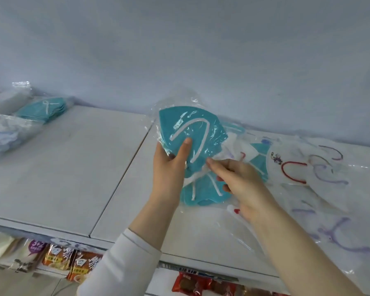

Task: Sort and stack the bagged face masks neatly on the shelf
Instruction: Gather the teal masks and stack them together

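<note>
My left hand (pixel 171 167) holds up a teal mask in a clear bag (pixel 190 127), thumb pressed on its front. My right hand (pixel 237 180) reaches into the loose pile beside it, fingers pinching clear plastic over another teal bagged mask (pixel 203 193) that lies on the white shelf (pixel 73 167). To the right sprawls a heap of white bagged masks (pixel 308 167) with red and purple ear loops. At the far left stands a stack of teal bagged masks (pixel 44 108), with a stack of white ones (pixel 2 135) in front of it.
The pale wall (pixel 179 50) rises right behind the shelf. Below the shelf's front edge hang snack packets (pixel 71 261) and red packs (pixel 192 285). A seam (pixel 120 178) splits the shelf top into two panels.
</note>
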The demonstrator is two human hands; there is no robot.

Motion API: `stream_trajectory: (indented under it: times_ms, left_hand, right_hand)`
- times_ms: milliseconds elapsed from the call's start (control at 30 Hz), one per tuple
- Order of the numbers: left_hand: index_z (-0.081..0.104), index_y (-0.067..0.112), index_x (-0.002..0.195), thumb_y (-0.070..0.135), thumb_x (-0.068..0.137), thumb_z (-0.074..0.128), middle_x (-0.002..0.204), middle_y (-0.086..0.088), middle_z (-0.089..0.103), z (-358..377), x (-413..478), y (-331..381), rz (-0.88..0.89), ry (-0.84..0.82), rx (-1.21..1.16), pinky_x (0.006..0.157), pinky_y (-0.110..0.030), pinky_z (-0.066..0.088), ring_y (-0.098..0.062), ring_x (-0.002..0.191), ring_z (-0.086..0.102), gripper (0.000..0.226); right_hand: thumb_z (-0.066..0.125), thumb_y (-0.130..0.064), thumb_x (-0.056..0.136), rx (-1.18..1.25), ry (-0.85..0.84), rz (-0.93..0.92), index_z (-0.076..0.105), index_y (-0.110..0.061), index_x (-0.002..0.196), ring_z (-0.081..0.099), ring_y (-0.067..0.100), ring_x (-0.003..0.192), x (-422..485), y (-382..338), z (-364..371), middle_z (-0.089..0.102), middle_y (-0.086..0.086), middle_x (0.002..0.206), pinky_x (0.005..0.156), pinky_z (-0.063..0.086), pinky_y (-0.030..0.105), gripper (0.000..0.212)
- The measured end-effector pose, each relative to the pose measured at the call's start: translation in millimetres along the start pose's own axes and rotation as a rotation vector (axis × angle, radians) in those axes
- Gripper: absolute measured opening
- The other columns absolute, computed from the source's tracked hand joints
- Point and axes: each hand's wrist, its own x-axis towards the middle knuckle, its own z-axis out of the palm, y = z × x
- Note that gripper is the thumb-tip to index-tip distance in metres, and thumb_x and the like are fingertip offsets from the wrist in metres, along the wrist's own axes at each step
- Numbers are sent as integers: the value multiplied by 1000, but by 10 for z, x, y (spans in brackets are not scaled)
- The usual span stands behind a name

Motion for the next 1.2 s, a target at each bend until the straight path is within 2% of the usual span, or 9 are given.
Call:
stream_trajectory:
  times_ms: [100,233,333,433,567,700,933,1100,1200]
  left_hand:
    - [56,10,118,16,92,59,103,2,68,-243,140,53,-4,158,-14,69,-17,53,-6,86,67,27]
    - [56,15,118,16,93,57,111,2,66,-510,272,76,-21,310,-75,76,-20,53,-15,103,64,25]
    - [56,19,112,17,93,58,106,5,66,-583,270,81,-31,314,-101,78,-23,52,-16,104,64,19]
    - [55,15,119,17,93,58,112,2,67,-610,224,89,-31,286,-94,84,-26,54,-16,103,65,26]
    - [55,16,120,18,93,57,110,4,67,-651,180,66,-46,291,-94,78,-20,54,-13,100,66,27]
    - [54,15,122,19,93,57,112,4,66,-641,168,45,-72,291,-92,79,-20,54,-13,102,65,30]
    - [55,19,116,18,93,58,106,7,67,-660,233,171,-42,291,-123,88,-28,53,-14,102,65,23]
    - [56,18,115,18,92,59,111,3,67,-667,336,253,-6,297,-149,94,-34,52,-16,104,65,23]
    - [57,17,115,19,92,59,109,2,68,-594,347,204,-9,258,-122,86,-29,54,-17,103,66,23]
  right_hand:
    - [74,-35,75,-503,11,-237,62,-26,90,55,3,83,130,127,-142,60,-16,89,72,42,16,22]
    - [68,-32,82,-1099,-81,-606,74,-20,94,53,25,104,319,283,-104,69,-4,103,93,36,33,18]
    - [53,-34,90,-1233,-206,-718,63,-18,121,37,38,132,407,329,115,57,-2,133,106,30,44,37]
    - [54,-48,87,-1248,-356,-650,35,-26,142,3,17,146,413,257,111,23,-13,153,115,8,32,62]
    - [65,-57,74,-1378,-454,-646,47,-24,136,20,18,137,329,267,-93,35,-6,144,112,11,25,73]
    - [72,-39,69,-1398,-328,-928,72,-5,99,66,31,93,345,449,-34,69,12,106,83,53,41,45]
    - [50,-18,85,-1278,-24,-1267,73,-7,83,63,25,76,262,362,-99,68,5,88,63,49,32,25]
    - [50,-25,90,-713,217,-897,62,-6,83,48,4,68,204,10,-330,58,-3,72,62,39,7,23]
    - [55,-20,92,-429,368,-571,59,-15,97,58,9,75,302,-86,-530,63,-2,86,73,46,19,8]
